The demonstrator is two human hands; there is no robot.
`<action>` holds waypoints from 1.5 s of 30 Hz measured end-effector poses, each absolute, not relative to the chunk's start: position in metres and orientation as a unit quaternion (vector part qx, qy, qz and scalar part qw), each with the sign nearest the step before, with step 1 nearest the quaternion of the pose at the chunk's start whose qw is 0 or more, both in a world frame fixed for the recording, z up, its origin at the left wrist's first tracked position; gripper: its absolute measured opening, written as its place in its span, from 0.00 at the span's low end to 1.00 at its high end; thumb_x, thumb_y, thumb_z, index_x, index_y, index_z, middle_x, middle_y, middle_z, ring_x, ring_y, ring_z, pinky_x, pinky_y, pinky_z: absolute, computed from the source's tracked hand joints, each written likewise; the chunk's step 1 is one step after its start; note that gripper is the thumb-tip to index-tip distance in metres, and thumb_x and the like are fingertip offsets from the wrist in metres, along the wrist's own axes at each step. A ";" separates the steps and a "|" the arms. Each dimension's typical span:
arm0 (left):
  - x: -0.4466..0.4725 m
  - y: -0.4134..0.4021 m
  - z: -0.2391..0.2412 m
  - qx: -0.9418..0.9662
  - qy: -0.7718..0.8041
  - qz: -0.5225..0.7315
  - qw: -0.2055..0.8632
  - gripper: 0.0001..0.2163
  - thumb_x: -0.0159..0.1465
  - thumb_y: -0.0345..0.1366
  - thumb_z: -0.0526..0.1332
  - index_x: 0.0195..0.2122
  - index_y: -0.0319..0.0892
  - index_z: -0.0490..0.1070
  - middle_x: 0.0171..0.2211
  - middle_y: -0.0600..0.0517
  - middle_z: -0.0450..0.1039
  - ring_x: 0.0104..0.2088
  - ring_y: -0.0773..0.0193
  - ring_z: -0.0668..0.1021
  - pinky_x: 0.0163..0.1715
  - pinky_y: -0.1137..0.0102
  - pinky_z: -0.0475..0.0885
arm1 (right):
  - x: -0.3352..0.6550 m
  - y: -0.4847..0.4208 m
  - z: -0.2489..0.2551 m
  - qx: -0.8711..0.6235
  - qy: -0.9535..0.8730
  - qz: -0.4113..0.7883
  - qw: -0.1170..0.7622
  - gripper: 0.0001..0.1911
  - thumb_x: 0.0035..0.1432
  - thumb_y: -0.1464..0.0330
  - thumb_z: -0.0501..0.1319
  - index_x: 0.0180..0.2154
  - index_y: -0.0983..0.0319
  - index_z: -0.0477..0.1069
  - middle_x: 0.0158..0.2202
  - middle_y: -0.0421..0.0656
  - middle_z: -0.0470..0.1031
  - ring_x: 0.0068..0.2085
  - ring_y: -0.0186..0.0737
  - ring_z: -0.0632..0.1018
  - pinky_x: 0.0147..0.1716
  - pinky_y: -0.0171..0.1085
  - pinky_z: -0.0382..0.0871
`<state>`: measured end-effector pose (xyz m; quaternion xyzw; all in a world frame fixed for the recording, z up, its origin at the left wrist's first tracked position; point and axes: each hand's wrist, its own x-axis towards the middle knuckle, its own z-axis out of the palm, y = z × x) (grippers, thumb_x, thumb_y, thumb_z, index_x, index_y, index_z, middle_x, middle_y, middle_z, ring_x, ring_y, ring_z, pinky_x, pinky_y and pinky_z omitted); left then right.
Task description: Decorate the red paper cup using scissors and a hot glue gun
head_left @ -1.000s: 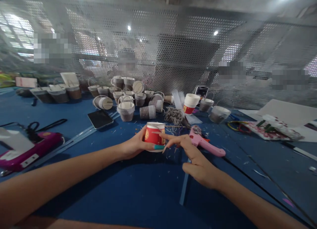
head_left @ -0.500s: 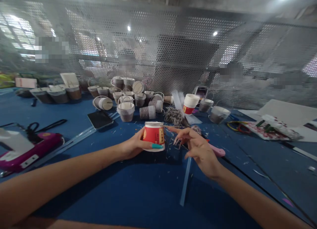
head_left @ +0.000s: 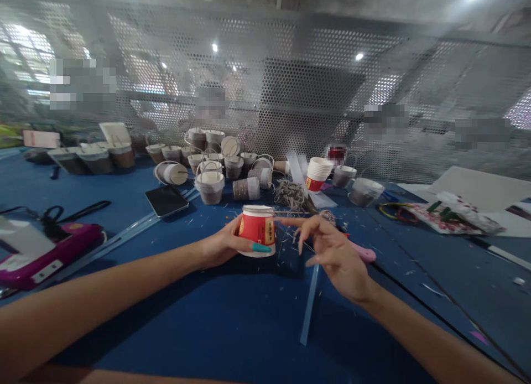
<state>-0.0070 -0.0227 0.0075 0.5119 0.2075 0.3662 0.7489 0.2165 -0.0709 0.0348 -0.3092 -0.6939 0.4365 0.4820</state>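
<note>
A red and white paper cup (head_left: 256, 229) is upside down in my left hand (head_left: 224, 242), its narrower end up. My left thumb, with a long teal nail, lies across the cup's lower front; the other fingers are hidden behind it. Just right of the cup is my right hand (head_left: 332, 257), fingers spread, the index pointing at the cup's side. Whether that fingertip touches the cup I cannot tell. Under and behind the right hand lie a pink-handled tool (head_left: 364, 253), partly covered, and a clear glue stick (head_left: 310, 312).
Several twine-wrapped cups with handles (head_left: 211, 186) stand or lie at the back. A stack of paper cups (head_left: 318, 174) is beside a twine tangle (head_left: 289, 193). A phone (head_left: 166, 200) and a magenta device (head_left: 53, 259) lie left. Red-white bundles (head_left: 460, 215) are at right.
Little differs. My right hand's fingers have shifted slightly, while the left hand keeps the cup in nearly the same spot. The whole view has drifted a little.
</note>
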 end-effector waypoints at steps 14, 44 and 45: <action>-0.011 -0.022 0.007 0.523 0.200 0.337 0.757 0.28 0.43 0.27 0.69 0.48 0.40 0.70 0.37 0.47 0.78 0.37 0.59 0.78 0.42 0.65 0.69 | 0.210 -0.070 0.039 -0.323 -0.611 0.549 0.470 0.13 0.33 0.73 0.50 0.27 0.57 0.60 0.47 0.44 0.73 0.39 0.42 0.71 0.33 0.40 0.67; -0.004 -0.027 0.004 0.541 0.287 0.391 0.687 0.29 0.43 0.28 0.72 0.47 0.42 0.65 0.41 0.49 0.75 0.41 0.59 0.77 0.47 0.60 0.67 | 0.208 -0.079 0.034 -0.330 -0.700 0.492 0.398 0.17 0.38 0.80 0.53 0.32 0.57 0.61 0.56 0.38 0.66 0.56 0.42 0.62 0.56 0.47 0.49; -0.004 -0.027 0.004 0.537 0.283 0.390 0.692 0.30 0.42 0.28 0.72 0.47 0.41 0.65 0.41 0.49 0.76 0.41 0.59 0.77 0.47 0.61 0.67 | 0.208 -0.078 0.034 -0.317 -0.688 0.508 0.410 0.17 0.36 0.80 0.53 0.31 0.57 0.61 0.55 0.38 0.68 0.55 0.42 0.63 0.54 0.46 0.50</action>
